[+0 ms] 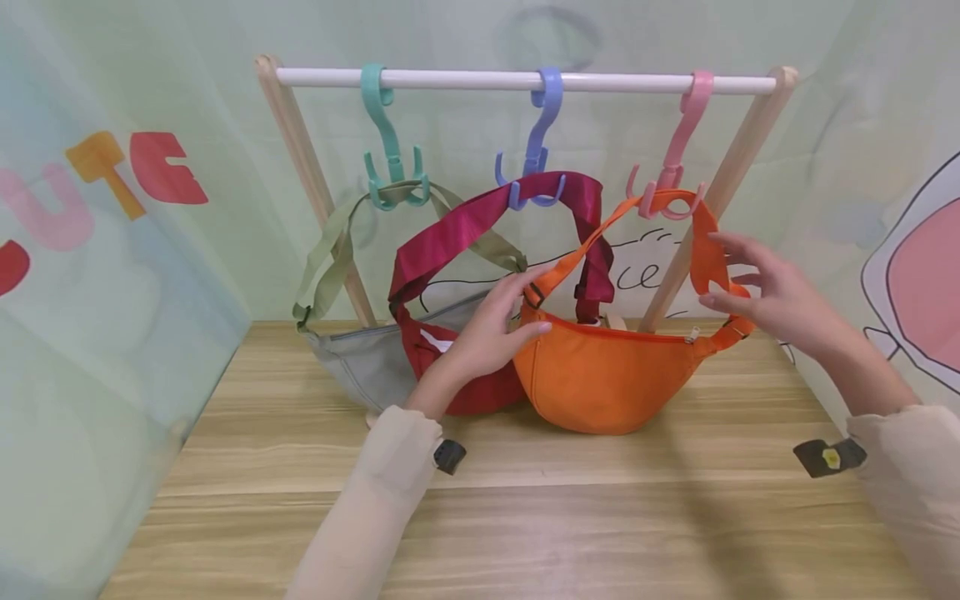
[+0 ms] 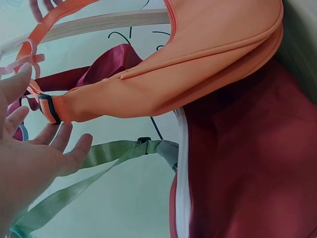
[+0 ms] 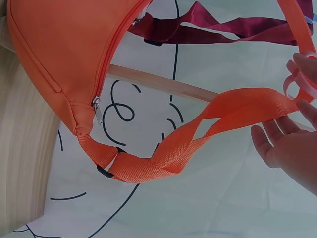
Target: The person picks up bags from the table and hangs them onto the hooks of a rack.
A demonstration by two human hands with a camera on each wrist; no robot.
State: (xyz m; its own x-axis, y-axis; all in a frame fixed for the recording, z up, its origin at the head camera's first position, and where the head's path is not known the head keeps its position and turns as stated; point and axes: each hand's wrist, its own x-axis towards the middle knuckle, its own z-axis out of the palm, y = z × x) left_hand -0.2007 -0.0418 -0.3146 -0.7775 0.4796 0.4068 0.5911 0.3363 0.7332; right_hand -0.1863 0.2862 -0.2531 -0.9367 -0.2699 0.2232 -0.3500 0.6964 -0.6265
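Note:
An orange waist bag [image 1: 607, 375] hangs by its strap [image 1: 707, 258] from a pink hook [image 1: 681, 133], its base low over the wooden table. My left hand [image 1: 483, 333] is at the bag's left end, relaxed fingers by the black buckle [image 2: 49, 108]; whether they touch is unclear. On the other side, my right hand [image 1: 787, 300] has its fingers loosely spread beside the strap, and in the right wrist view fingertips meet the strap's edge. A dark red waist bag [image 1: 487, 394] hangs from a blue hook [image 1: 542, 125], partly hidden by my left hand and the orange bag.
A grey bag [image 1: 367, 362] with a green strap hangs from a teal hook [image 1: 382, 125] at left. The hooks sit on a white rail [image 1: 465, 80] between wooden posts [image 1: 296, 133]. Below lies a wood-grain tabletop [image 1: 525, 517]; printed cloth surrounds it.

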